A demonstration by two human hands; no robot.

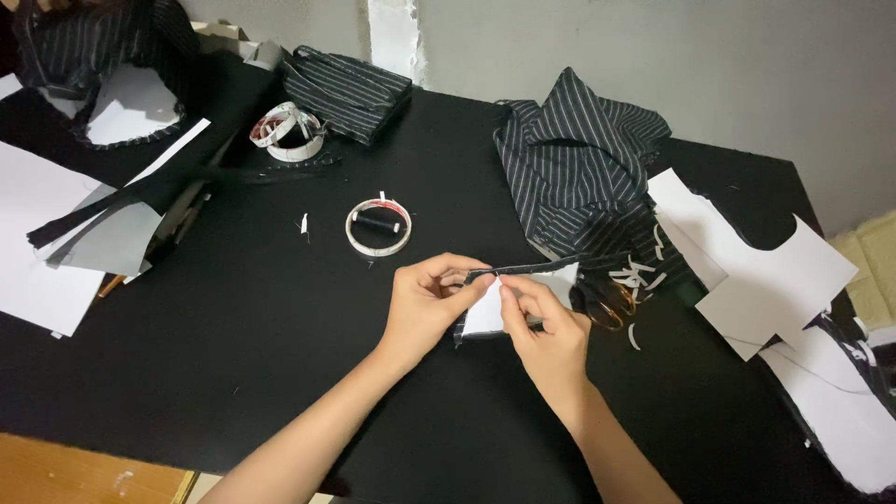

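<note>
1. A black matte table [233,336] stands against a grey wall [709,65]; a strip of wooden floor [84,471] shows at the lower left corner.
2. At the far left lie white paper sheets [37,252] and a grey paper piece [117,238], with a bundle of black striped fabric [89,42] above them.
3. Further right, a loose coil of white tape with red marks [287,131] lies near a folded piece of black pinstriped fabric [350,89].
4. Near the table middle, a round white tape roll [352,233] lies flat, and a black thread spool [377,223] is inside its ring.
5. The left hand [425,303] is closed in a pinch: thumb and forefinger grip the left top edge of a small white paper piece edged with black striped cloth [483,317].
6. This small piece is held just above the table, between both hands, in front of the person.
7. The right hand [546,331] also pinches it, fingers pressed together on the top edge, just beside the left fingertips.
8. Scissors with orange-brown handles [607,308] lie just beside the right hand, among small white paper scraps [639,271].
9. Behind them is a heap of black pinstriped cloth [579,159].
10. At the far right lie large white cardboard pattern pieces [775,271].
</note>
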